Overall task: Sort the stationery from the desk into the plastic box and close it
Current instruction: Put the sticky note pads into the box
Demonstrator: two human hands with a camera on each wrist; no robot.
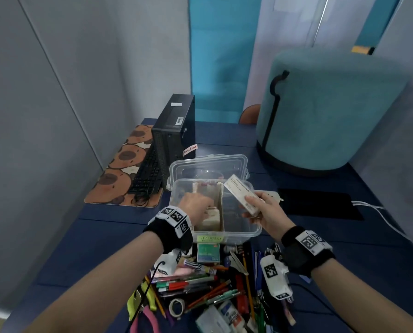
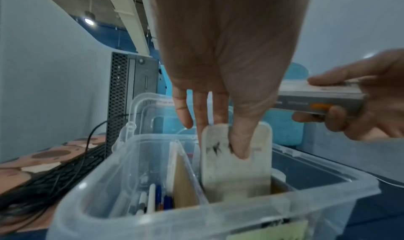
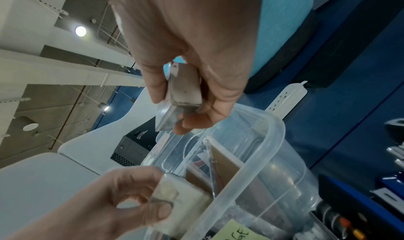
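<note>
A clear plastic box [image 1: 248, 233] stands open on the blue desk, split by a cardboard divider [image 1: 221, 207], and its lid [image 1: 207, 162] lies just behind it. My left hand [image 1: 198, 205] reaches into the box and pinches a dirty white eraser block [image 2: 236, 171], held upright beside the divider. Pens [image 2: 153, 198] stand in the left compartment. My right hand [image 1: 253, 207] grips a flat white carton [image 1: 240, 194] above the box's right side. A heap of loose stationery [image 1: 212, 284] lies in front of the box.
A black computer tower [image 1: 174, 131] and keyboard [image 1: 147, 174] stand at the back left on a patterned mat. A teal pouf [image 1: 328, 111] fills the back right. A white power strip [image 1: 276, 195] and black pad [image 1: 320, 205] lie right of the box.
</note>
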